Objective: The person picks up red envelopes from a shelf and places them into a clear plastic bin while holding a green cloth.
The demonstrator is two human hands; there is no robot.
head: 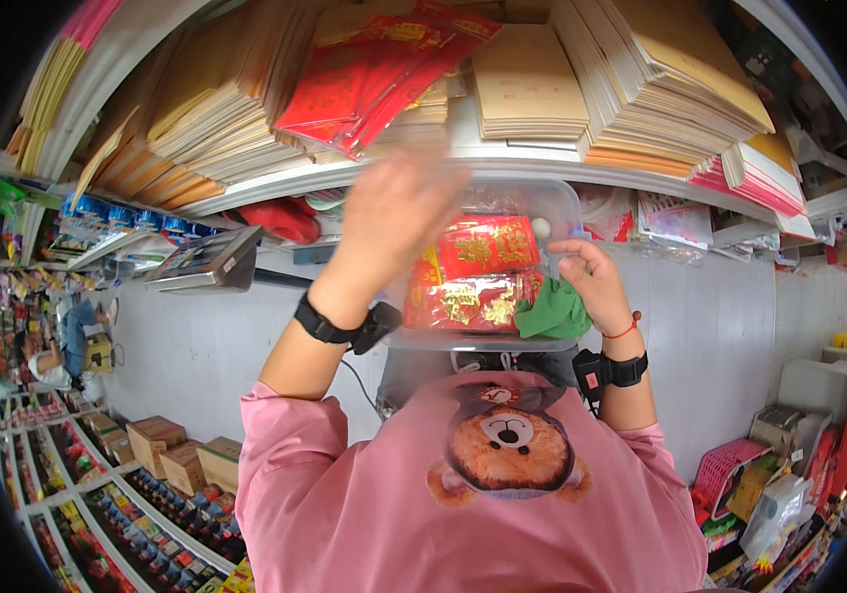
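A translucent plastic bin [483,342] stands before me, holding red envelope packs with gold print [486,246], a small white ball [540,227] and a green cloth [553,311]. My right hand [590,276] is at the bin's right side, thumb and fingers apart, beside the green cloth; whether it touches the cloth is unclear. My left hand [403,204], blurred, is over the bin's far left part, near the shelf edge; its fingers are too blurred to tell whether they hold anything. Just beyond it, several red envelope packs [364,81] lie on stacked brown paper envelopes.
A white shelf [283,174] crosses in front, loaded with brown envelope stacks [531,81]. A grey device with a panel [208,259] stands left. Cardboard boxes [155,441] and stocked shelving lie lower left. Another person [68,345] is far left. A pink basket [724,471] is at right.
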